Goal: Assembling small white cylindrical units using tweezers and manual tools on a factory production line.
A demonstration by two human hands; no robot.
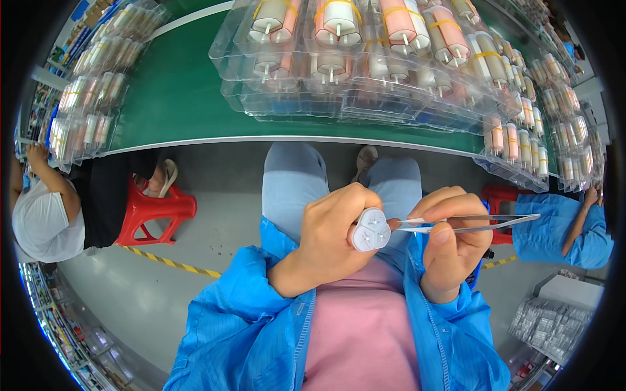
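My left hand (334, 225) is closed around a cylinder bundle (370, 231), held above my lap. The bundle's pale, three-part round end faces up, with small white nubs on it; most of its body is hidden by my fingers. In my right hand (450, 244) is a pair of metal tweezers (486, 223), pinched between thumb and fingers. Their narrow tips lie close beside the bundle's end; whether they touch it I cannot tell. The tweezers' joined end sticks out to the right.
Beyond my knees runs a green table (169, 98). Stacked clear plastic trays (391, 104) on it hold pink, white and grey cylinders bound with yellow bands. Co-workers sit at both sides, one by a red stool (156, 208). A box of clear packages (544, 326) stands at lower right.
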